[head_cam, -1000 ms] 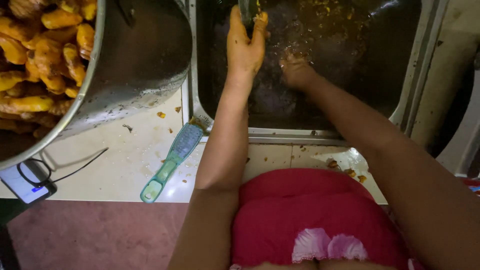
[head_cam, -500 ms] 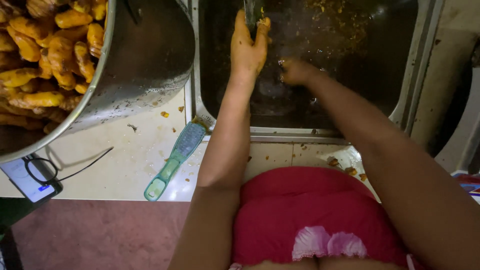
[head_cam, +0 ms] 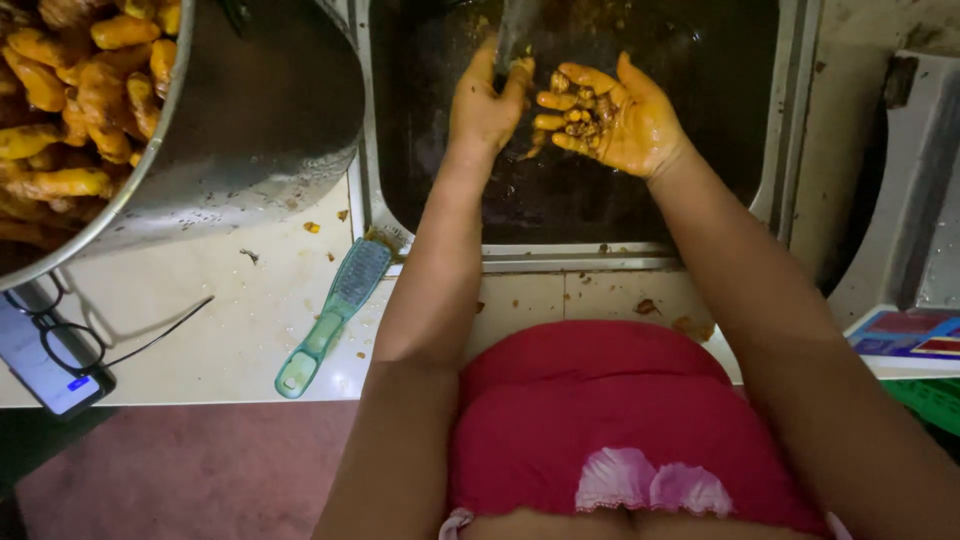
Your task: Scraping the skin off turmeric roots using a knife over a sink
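Over the sink (head_cam: 790,150) I see my right hand (head_cam: 615,120) turned palm up, fingers spread and slightly cupped so the wet brown scraps (head_cam: 578,110) stay in it. My left hand (head_cam: 485,100), just beside it, curls its fingers together near the scraps. The green brush (head_cam: 335,315) lies left of the sink.

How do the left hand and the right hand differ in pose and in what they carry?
The left hand shows its back, fingers closed, while the right hand lies palm up and open. The right hand cups small orange-brown scraps; what the left hand holds, if anything, cannot be told. Both are stained yellow-orange and sit over the dark sink.
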